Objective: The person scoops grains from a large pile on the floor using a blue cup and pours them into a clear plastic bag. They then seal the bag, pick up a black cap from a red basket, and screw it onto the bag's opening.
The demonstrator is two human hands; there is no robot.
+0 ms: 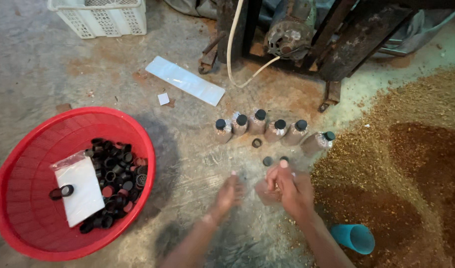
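Six filled plastic bags [267, 130] with black caps standing in a loose row on the concrete floor [197, 164], the rightmost leaning toward the sawdust heap [406, 164]. Three loose black caps [257, 143] lying just in front of the row, not fitted. So: six packed and capped, one more in hand, plenty of sawdust left, and a good stock of caps in the red basket [19, 173], heaped beside a flat white packet [81, 191] with a black ring on it.

Right hand [289, 186] curled round the neck of a small clear bag [267, 192], fingers closed on it, forearm rising from the lower edge of the view. Bag blurred; contents and cap impossible to tell. Left hand [228, 194] just beside the bag, fingers extended and loosely together, palm inward, seemingly empty; touching the bag or not, cannot tell.

Teal cup [355, 238] lying on its side by the right forearm at the heap's edge. Further back, a flat clear sleeve [185, 80], a white crate [101, 17], and a rusty machine frame [337, 39] with motor and white cable.
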